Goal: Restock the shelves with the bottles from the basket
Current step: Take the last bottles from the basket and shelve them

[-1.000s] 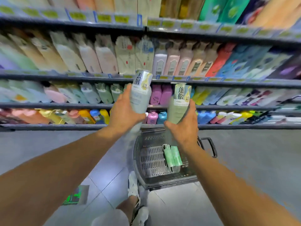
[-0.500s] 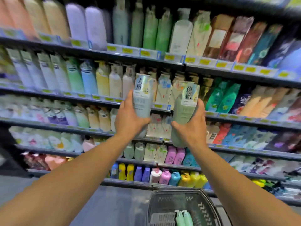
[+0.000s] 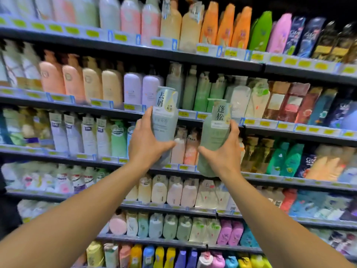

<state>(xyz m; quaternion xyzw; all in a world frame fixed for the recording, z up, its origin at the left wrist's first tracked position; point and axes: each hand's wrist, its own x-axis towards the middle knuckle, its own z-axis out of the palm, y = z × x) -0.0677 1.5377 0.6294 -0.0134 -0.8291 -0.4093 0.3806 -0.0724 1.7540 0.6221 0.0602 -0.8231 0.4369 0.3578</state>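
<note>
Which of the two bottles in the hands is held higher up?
The grey-blue bottle in the left hand; the green bottle in the right hand sits lower.

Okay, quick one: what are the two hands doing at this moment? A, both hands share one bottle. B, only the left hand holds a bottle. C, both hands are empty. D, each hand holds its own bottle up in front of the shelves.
D: the left hand grips a grey-green bottle and the right hand grips a separate green bottle, both raised in front of the shelves.
</note>
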